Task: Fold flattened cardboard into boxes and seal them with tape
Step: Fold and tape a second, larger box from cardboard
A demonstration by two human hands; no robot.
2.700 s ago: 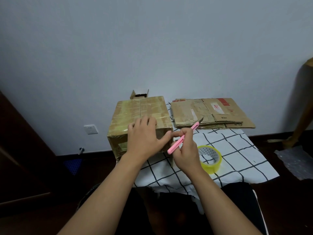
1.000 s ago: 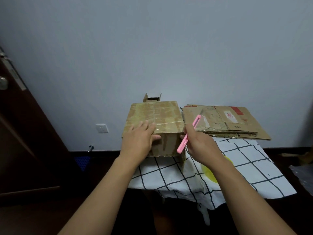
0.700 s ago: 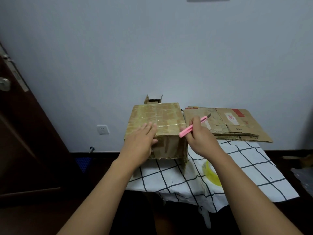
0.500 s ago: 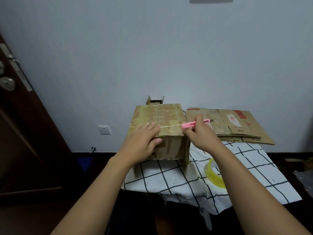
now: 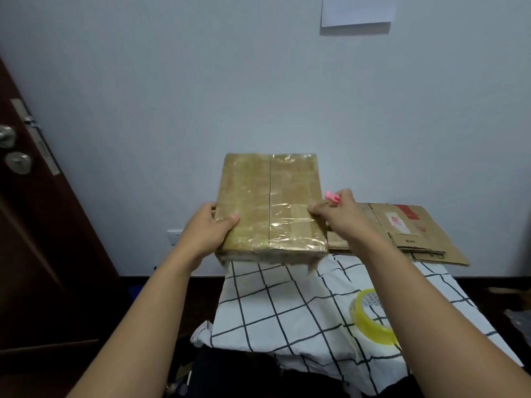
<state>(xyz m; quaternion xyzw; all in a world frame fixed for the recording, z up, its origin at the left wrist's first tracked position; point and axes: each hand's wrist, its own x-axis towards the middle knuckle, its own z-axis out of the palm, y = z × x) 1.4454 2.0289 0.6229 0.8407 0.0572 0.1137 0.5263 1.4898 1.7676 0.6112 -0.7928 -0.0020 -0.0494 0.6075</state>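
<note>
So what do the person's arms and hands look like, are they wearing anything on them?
No, nothing is worn. Both forearms are bare right up to the bottom edge of the picture, with no sleeves showing. The left hand and the right hand have no gloves, and no rings, watch or bracelet can be seen. The left thumbnail looks short and plain.

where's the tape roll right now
The yellow tape roll lies on the checked cloth at lower right, beside the right forearm, nearer the person than the flat cardboard stack.
</note>
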